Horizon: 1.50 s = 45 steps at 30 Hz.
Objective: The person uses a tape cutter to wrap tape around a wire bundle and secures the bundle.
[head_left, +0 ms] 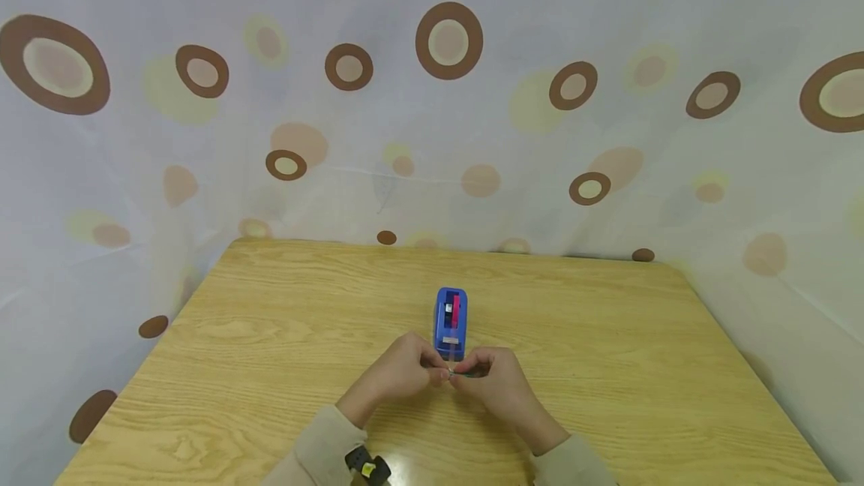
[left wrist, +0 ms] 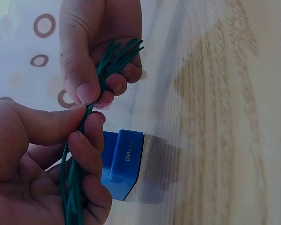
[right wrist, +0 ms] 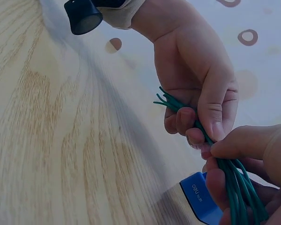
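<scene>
My left hand [head_left: 400,372] and right hand [head_left: 501,390] meet fingertip to fingertip just in front of a blue tape dispenser [head_left: 441,325]. Between them they pinch a bundle of thin green strands. In the left wrist view, the far strand ends [left wrist: 116,58] fan out at my right hand [left wrist: 79,51], while my left hand [left wrist: 18,150] curls round the nearer strands. A bit of clear tape [left wrist: 102,106] shows at the pinch. The right wrist view has strands [right wrist: 241,192] lying across the fingers of my right hand [right wrist: 271,150]; my left hand [right wrist: 196,61] pinches their other part.
The dispenser, with a pink roll [head_left: 455,311], stands on a wooden table [head_left: 270,321]. Behind and beside the table hangs a pale cloth [head_left: 385,118] with brown rings. A black band [head_left: 367,466] is on my left wrist.
</scene>
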### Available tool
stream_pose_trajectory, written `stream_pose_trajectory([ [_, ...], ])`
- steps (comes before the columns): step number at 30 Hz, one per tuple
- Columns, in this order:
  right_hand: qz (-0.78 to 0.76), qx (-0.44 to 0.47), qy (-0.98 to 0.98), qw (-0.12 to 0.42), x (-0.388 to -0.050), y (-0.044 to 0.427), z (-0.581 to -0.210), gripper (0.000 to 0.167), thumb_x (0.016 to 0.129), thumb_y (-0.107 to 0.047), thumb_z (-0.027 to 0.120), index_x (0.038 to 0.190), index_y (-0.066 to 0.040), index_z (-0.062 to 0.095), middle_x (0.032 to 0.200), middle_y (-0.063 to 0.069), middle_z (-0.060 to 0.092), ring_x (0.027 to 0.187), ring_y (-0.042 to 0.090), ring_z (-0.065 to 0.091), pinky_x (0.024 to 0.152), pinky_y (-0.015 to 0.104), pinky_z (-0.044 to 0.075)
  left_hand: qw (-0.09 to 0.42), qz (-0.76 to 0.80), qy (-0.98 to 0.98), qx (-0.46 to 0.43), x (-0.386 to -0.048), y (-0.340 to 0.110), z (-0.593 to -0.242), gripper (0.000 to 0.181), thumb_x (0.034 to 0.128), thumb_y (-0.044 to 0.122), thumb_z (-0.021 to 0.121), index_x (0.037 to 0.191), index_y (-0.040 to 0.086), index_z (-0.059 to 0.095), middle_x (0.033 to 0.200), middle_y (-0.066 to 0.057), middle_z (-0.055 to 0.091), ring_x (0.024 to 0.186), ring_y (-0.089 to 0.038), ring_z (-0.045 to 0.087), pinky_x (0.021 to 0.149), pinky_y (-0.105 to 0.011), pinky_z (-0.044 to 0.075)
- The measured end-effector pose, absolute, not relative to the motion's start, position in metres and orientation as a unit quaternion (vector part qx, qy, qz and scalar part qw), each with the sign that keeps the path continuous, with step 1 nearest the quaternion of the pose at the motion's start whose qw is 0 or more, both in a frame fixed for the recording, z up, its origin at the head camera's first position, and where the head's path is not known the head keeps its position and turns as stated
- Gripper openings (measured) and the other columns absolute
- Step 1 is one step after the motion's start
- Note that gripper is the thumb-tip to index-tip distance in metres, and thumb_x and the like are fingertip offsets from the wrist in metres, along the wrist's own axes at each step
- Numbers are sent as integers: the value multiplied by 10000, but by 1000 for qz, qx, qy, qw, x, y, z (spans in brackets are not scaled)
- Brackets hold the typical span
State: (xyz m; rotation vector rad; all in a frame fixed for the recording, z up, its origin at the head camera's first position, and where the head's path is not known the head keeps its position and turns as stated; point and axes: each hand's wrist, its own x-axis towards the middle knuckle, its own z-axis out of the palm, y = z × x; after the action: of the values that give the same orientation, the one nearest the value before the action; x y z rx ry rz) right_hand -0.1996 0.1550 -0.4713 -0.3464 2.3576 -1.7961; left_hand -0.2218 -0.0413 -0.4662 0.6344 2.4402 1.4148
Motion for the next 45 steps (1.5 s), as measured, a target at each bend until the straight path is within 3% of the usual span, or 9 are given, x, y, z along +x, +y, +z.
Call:
stream_pose_trajectory([
  [9,-572,-122,809,55,-200,154,-471,108,793,-15,812,775,-15,705,852,60,697,757,151,607,669,238,518,157,508,819,217,-225,-44,-466,141,904,101,706,804,27,773,739,0,698,661,-82,556,571,-240,432],
  [18,-540,-155,827,28,-199,155,-472,103,796,0,803,770,-37,710,835,29,695,756,140,589,657,230,517,196,491,825,201,-222,-45,-463,352,994,187,606,717,16,741,533,24,505,475,-85,321,466,-237,238],
  [26,-518,-177,837,18,-200,156,-475,122,832,-90,803,800,-8,718,844,31,703,781,139,617,668,238,536,219,511,808,194,-223,-46,-464,355,998,179,589,743,-26,729,636,-36,627,545,-99,420,522,-239,322],
  [36,-489,-189,852,-10,-199,154,-476,56,826,-26,785,801,-42,737,824,-47,704,767,116,637,659,237,540,209,489,825,190,-222,-46,-464,396,995,227,593,702,-13,707,553,14,535,504,-95,386,500,-242,270],
  [45,-491,-173,854,-10,-199,153,-478,75,811,-9,791,789,-45,729,822,-11,708,769,129,636,648,239,533,202,517,813,174,-223,-44,-469,333,976,171,614,726,-18,726,616,15,566,498,-87,360,471,-229,249],
])
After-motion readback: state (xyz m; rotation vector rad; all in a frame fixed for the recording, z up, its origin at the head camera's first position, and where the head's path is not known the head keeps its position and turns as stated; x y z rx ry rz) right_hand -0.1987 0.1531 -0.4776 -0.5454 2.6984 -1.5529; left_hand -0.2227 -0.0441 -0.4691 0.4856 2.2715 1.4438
